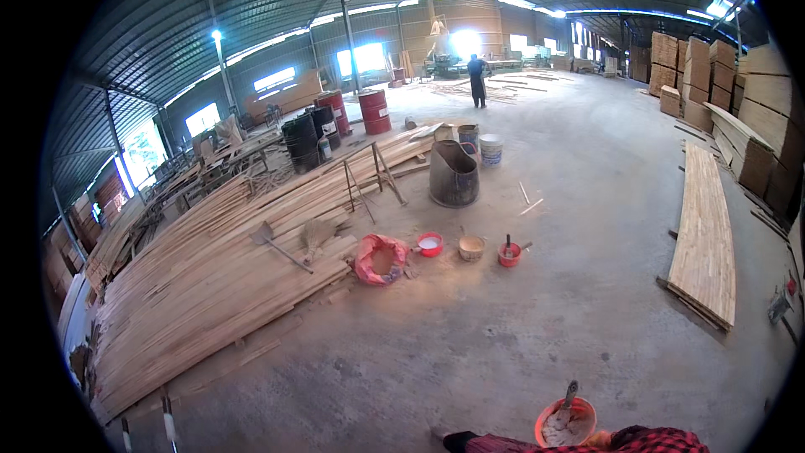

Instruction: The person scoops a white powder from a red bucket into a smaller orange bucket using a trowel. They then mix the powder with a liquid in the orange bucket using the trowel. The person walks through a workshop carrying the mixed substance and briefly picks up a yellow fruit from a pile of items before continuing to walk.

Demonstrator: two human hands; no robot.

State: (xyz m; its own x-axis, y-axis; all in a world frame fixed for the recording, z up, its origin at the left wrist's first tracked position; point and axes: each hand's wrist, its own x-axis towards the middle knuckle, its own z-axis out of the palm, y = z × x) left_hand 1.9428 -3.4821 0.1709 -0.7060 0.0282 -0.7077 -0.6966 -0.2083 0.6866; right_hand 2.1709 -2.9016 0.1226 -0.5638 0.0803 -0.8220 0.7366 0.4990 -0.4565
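At the lower edge, my right hand (597,439) shows only in part beneath a red-and-black checked sleeve (658,439). It grips the near right rim of an orange-red bucket (539,424). Inside lies a pale, thick paste (563,429), and a putty knife (571,394) stands tilted in it with its handle up. My leg in dark reddish cloth and a black shoe (459,441) appear left of the bucket. My left hand is out of the picture.
Stacked planks (193,310) cover the floor at left, with a shovel (285,250) on them. Ahead stand a red sack (381,260), small tubs (471,248), a dark drum (454,176) and red barrels (374,111). A long board (706,235) lies right. A person (477,81) stands far off.
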